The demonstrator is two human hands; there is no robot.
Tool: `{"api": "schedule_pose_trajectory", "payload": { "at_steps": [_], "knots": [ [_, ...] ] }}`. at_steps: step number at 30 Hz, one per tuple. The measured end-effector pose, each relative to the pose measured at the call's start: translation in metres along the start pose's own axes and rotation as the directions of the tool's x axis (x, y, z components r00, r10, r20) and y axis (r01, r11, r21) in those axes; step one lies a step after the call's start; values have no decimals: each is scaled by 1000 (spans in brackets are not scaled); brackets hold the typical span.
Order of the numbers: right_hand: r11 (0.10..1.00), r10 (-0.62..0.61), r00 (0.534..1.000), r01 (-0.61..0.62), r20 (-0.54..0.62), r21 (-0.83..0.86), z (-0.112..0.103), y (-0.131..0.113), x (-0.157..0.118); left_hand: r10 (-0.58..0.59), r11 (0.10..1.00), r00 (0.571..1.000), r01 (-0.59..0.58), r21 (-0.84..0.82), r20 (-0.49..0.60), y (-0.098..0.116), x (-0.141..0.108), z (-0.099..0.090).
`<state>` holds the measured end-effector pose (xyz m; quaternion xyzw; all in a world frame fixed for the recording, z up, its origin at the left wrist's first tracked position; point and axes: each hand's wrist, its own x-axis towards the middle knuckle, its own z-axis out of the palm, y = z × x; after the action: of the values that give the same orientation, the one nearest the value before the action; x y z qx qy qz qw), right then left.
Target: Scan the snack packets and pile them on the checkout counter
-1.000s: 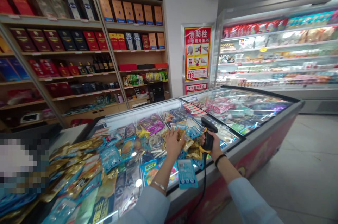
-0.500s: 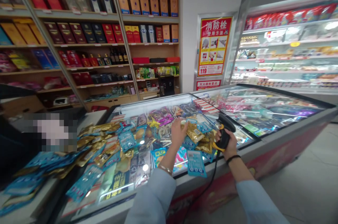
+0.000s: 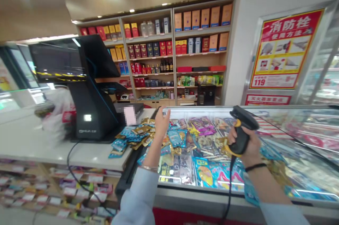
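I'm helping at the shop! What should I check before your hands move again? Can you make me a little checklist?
1. Scanner held firmly in right hand: ok, the fingers wrap its handle.
2. Left hand free: ok, it is open and holds nothing.
3. Cord hanging loose: ok, no snag shows.
4. Packets on the counter away from its edge: not ok, some lie right by the edge.
5. Scanner's light on: cannot tell.

Standing on the table, left of the chest freezer: a checkout terminal; lying just right of it, foil packets; rising behind both, wall shelves.
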<state>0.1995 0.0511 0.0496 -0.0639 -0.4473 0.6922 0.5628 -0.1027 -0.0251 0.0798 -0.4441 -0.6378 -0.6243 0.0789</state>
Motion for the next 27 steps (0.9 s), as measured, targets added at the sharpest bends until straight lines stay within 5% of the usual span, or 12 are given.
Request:
{"api": "schedule_pose_trajectory", "payload": {
  "at_steps": [5, 9, 16, 20, 27],
  "knots": [
    [987, 161, 984, -159, 81, -31, 55, 81, 19, -103, 958, 987, 133, 253, -126, -55, 17, -83],
    [944, 325, 942, -319, 80, -82, 67, 145, 20, -150, 779, 975, 220, 587, -166, -108, 21, -114],
    [856, 516, 853, -511, 75, -75, 56, 199, 11, -147, 418, 983, 165, 893, -113, -167, 7, -111],
    [796, 603, 795, -594, 67, -119, 53, 210, 7, -117, 368, 987, 146, 918, -110, -183, 5, -103],
    [798, 602, 794, -595, 89, -93, 61, 210, 1, -161, 347, 986, 90, 933, -35, -176, 4, -98]
  ]
}}
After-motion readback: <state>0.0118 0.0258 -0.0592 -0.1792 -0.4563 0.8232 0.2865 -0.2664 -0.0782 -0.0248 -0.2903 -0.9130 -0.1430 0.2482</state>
